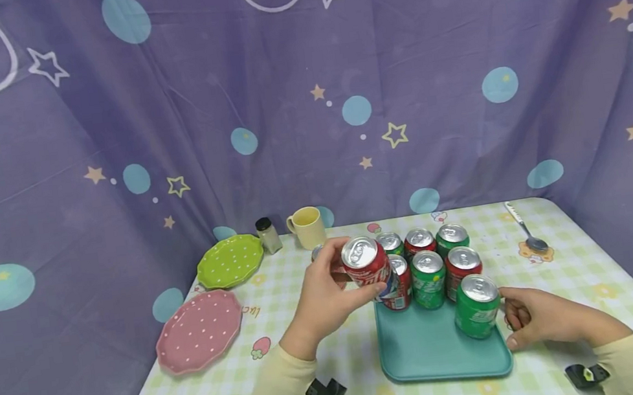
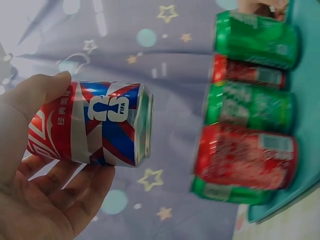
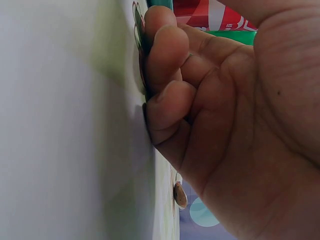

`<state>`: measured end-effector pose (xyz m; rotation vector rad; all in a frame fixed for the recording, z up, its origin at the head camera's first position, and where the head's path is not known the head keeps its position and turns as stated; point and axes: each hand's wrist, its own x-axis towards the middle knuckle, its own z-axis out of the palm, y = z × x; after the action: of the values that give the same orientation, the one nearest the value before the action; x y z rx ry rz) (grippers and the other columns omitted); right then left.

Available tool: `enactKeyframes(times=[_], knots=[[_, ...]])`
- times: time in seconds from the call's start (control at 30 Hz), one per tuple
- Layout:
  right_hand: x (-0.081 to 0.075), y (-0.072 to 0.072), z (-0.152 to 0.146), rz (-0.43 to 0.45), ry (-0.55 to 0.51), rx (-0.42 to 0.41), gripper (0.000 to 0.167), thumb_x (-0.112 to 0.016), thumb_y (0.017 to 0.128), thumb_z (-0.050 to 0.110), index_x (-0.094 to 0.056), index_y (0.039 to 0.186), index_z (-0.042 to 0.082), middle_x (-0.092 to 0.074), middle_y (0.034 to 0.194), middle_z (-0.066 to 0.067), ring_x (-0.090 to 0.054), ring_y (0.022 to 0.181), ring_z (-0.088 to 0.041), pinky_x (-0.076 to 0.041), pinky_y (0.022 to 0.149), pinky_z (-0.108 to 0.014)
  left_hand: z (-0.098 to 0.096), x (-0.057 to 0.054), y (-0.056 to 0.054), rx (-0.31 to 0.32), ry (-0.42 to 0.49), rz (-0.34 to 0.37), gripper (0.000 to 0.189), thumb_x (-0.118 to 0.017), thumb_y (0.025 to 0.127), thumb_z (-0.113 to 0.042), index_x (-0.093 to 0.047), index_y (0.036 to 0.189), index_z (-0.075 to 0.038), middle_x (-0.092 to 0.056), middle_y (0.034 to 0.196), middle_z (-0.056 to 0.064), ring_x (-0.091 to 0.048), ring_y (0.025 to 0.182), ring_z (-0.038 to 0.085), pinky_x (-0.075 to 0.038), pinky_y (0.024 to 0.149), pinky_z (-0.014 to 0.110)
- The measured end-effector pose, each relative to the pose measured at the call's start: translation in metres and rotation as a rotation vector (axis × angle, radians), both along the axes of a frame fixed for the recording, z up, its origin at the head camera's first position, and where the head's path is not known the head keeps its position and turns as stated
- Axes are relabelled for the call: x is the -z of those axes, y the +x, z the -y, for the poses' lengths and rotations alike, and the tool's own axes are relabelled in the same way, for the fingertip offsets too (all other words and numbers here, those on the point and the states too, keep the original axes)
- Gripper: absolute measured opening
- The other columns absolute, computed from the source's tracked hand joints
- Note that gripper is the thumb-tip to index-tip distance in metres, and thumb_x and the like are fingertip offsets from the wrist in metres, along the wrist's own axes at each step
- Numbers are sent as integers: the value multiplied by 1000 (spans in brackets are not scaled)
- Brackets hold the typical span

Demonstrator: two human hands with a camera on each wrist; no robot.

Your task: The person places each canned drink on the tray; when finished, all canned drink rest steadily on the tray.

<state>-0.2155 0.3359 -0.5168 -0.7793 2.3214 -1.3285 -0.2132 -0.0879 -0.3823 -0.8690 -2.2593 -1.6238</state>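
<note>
My left hand (image 1: 327, 291) grips a red cola can (image 1: 366, 263) with a blue-and-white band, holding it above the left side of the teal tray (image 1: 427, 348). In the left wrist view, thumb and fingers wrap the can's upper part and its base hangs free. Several red cola cans (image 1: 464, 265) and green soda cans (image 1: 428, 279) stand upright in rows on the tray. One green can (image 1: 478, 309) stands nearest the tray's front right. Beside it, my right hand (image 1: 547, 314) holds the tray's right rim, its fingers curled low against the table.
A silver can lid (image 1: 316, 251) shows partly behind my left hand. Leftward lie a pink dotted plate (image 1: 199, 331) and a green dotted plate (image 1: 230, 261). A black-capped jar (image 1: 268, 235) and a yellow mug (image 1: 308, 228) stand at the back. A spoon (image 1: 526, 229) lies far right.
</note>
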Motion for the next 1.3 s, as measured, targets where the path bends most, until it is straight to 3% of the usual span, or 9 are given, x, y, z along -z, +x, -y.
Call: enactKeyframes(times=[0.13, 0.37, 0.67, 1.0, 1.3], knots=[[0, 0, 0, -1, -6, -4, 53, -91, 81, 18, -55, 117, 1, -59, 77, -11, -52, 64, -5, -44, 51, -29, -13, 13, -2, 0, -46, 32, 69, -97, 76, -24, -60, 133, -27, -67, 116, -7, -67, 103, 13, -61, 85, 33], [0, 0, -1, -1, -3, 2, 58, -91, 81, 19, -55, 122, 2, -59, 77, -10, -52, 64, -6, -44, 52, -30, -32, 36, -3, -7, -125, 90, 68, -98, 75, -31, -60, 131, -31, -66, 115, -12, -65, 100, 10, -60, 84, 38], [1, -2, -1, 16, -28, -23, 52, -90, 83, 16, -54, 118, 1, -58, 77, -13, -51, 64, -5, -44, 52, -28, -57, 64, 2, 33, -143, 190, 70, -98, 75, -25, -59, 133, -24, -66, 118, -14, -68, 96, 5, -60, 82, 25], [-3, -1, 1, 15, 15, 5, 51, -91, 82, 20, -55, 115, 3, -58, 78, -9, -52, 65, -7, -43, 53, -30, -76, 82, 6, 44, -181, 180, 73, -98, 75, -18, -58, 135, -22, -60, 125, -14, -62, 110, 1, -56, 87, 18], [0, -1, 0, 34, 7, 5, 50, -90, 83, 19, -55, 114, 2, -59, 78, -10, -52, 64, -8, -43, 53, -30, -86, 97, 6, 11, -146, 224, 75, -99, 73, -13, -58, 134, -25, -62, 118, -15, -62, 107, 1, -57, 87, 19]])
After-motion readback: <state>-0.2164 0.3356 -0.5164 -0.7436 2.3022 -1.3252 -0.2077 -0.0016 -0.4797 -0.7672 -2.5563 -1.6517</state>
